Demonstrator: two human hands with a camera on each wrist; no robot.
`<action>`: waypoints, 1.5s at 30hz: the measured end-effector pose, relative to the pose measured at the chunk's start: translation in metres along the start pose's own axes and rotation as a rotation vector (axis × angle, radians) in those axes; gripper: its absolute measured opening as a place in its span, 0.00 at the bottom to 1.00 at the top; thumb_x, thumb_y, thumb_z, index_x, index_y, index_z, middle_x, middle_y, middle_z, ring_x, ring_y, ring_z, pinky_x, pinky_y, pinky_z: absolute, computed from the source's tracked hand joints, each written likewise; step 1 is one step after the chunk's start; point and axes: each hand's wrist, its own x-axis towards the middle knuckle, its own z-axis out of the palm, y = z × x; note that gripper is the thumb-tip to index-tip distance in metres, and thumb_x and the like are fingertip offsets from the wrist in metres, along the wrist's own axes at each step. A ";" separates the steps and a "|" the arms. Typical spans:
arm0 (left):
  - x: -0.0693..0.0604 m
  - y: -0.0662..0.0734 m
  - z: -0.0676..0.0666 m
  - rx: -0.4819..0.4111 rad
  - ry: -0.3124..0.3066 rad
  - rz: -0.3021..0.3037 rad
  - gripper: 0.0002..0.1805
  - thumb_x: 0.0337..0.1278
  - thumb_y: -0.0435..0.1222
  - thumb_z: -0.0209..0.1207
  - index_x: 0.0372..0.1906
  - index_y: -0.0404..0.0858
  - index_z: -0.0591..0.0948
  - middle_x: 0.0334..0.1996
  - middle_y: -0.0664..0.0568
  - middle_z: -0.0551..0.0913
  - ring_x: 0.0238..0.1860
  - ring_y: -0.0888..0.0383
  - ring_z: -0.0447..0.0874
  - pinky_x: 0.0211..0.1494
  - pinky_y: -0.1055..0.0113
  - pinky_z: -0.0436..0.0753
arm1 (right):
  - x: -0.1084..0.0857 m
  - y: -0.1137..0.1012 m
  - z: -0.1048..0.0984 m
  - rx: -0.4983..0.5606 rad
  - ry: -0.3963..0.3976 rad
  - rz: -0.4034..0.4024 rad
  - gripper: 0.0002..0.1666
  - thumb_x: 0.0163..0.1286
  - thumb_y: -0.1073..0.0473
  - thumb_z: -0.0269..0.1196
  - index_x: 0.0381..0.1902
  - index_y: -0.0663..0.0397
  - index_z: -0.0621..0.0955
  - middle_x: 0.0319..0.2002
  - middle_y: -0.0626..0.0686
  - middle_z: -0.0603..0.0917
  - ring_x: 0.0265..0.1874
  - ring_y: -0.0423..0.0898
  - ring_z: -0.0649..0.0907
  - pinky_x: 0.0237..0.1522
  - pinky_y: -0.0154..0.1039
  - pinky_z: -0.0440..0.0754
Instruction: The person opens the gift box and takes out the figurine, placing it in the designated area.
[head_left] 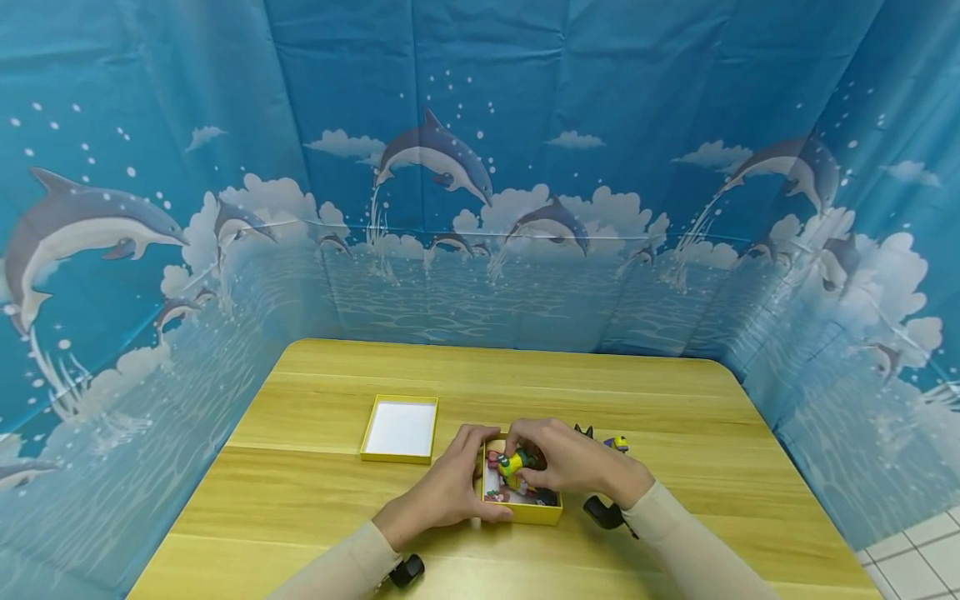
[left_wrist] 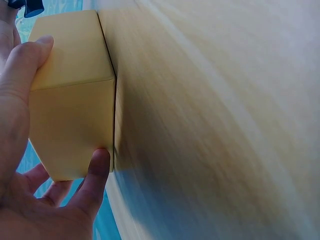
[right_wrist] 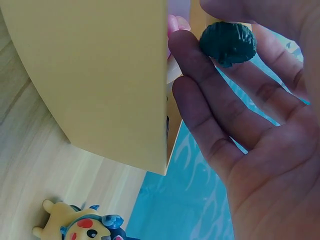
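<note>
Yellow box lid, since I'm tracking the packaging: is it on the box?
No, the yellow lid lies on the wood-grain table, left of and apart from the box.

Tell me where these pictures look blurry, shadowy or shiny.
Head view: pale sheen on the wooden table; left wrist view: the table looks smeary, shadowed beside the yellow box; right wrist view: white highlights on the dark green toy.

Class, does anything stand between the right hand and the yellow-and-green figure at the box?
Nothing visible does: the right hand pinches the yellow-and-green figure directly. The left hand holds the yellow box from its left side, clear of that grip.
</note>
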 end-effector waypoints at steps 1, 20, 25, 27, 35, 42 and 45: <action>0.000 0.000 0.000 -0.003 0.000 -0.001 0.67 0.56 0.64 0.87 0.92 0.45 0.63 0.86 0.50 0.68 0.80 0.51 0.77 0.86 0.48 0.82 | 0.000 0.000 0.000 0.001 0.001 -0.003 0.14 0.79 0.66 0.74 0.55 0.45 0.84 0.39 0.56 0.87 0.29 0.39 0.74 0.34 0.29 0.73; 0.000 0.001 0.001 0.003 -0.004 -0.012 0.68 0.56 0.65 0.86 0.93 0.46 0.62 0.86 0.51 0.68 0.79 0.52 0.78 0.84 0.47 0.83 | -0.006 0.002 0.001 -0.028 0.049 -0.038 0.25 0.82 0.62 0.76 0.72 0.40 0.90 0.60 0.47 0.89 0.39 0.45 0.83 0.42 0.31 0.80; 0.001 0.001 0.001 0.006 -0.002 -0.017 0.68 0.55 0.65 0.87 0.93 0.47 0.63 0.86 0.50 0.68 0.81 0.50 0.77 0.85 0.47 0.82 | -0.007 0.002 0.000 -0.027 0.071 -0.043 0.23 0.82 0.62 0.76 0.70 0.43 0.89 0.59 0.46 0.89 0.37 0.45 0.82 0.41 0.32 0.82; 0.001 0.001 0.001 0.005 -0.001 -0.019 0.68 0.55 0.65 0.87 0.93 0.47 0.63 0.86 0.50 0.68 0.81 0.50 0.77 0.85 0.47 0.82 | -0.008 0.002 -0.001 -0.023 0.080 -0.042 0.22 0.82 0.62 0.76 0.70 0.45 0.89 0.59 0.46 0.89 0.37 0.43 0.83 0.42 0.34 0.85; 0.001 0.000 0.001 -0.009 0.003 -0.017 0.68 0.55 0.64 0.87 0.92 0.47 0.63 0.85 0.50 0.69 0.79 0.51 0.78 0.85 0.48 0.83 | -0.012 0.002 -0.004 0.022 0.102 -0.011 0.21 0.86 0.57 0.73 0.72 0.49 0.86 0.64 0.51 0.90 0.43 0.33 0.87 0.48 0.43 0.95; 0.000 0.001 0.001 -0.009 0.002 -0.015 0.68 0.55 0.64 0.87 0.92 0.45 0.63 0.85 0.49 0.69 0.79 0.50 0.78 0.84 0.47 0.83 | -0.017 0.002 -0.009 0.037 0.116 -0.012 0.20 0.88 0.57 0.71 0.72 0.49 0.87 0.61 0.48 0.90 0.39 0.33 0.85 0.46 0.48 0.93; 0.000 0.001 0.001 -0.014 0.003 -0.009 0.67 0.55 0.62 0.88 0.92 0.44 0.64 0.84 0.49 0.69 0.78 0.50 0.79 0.84 0.47 0.83 | -0.018 0.003 -0.010 0.022 0.121 -0.011 0.20 0.88 0.57 0.71 0.72 0.46 0.86 0.63 0.47 0.91 0.42 0.34 0.87 0.48 0.48 0.94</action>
